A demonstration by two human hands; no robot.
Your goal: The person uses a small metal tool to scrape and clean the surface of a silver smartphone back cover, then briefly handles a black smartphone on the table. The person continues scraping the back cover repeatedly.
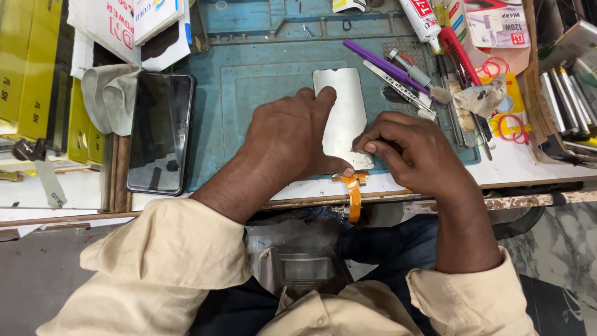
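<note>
A silver phone-screen back panel (344,106) lies on a blue work mat (249,81). My left hand (289,134) lies flat on the panel's left half, pressing it down, thumb at its near corner. My right hand (410,146) pinches the near right corner of the panel with fingertips closed; whether a small tool sits between them is hidden. An orange flex ribbon (354,196) hangs from the panel's near edge over the front of the table.
A black phone (160,130) lies left of the mat beside a grey cloth (109,93). Right of the panel lie a purple pry tool (379,62), metal tweezers (401,90), a brush (429,84), red bands (511,127). Yellow boxes (31,56) stand far left.
</note>
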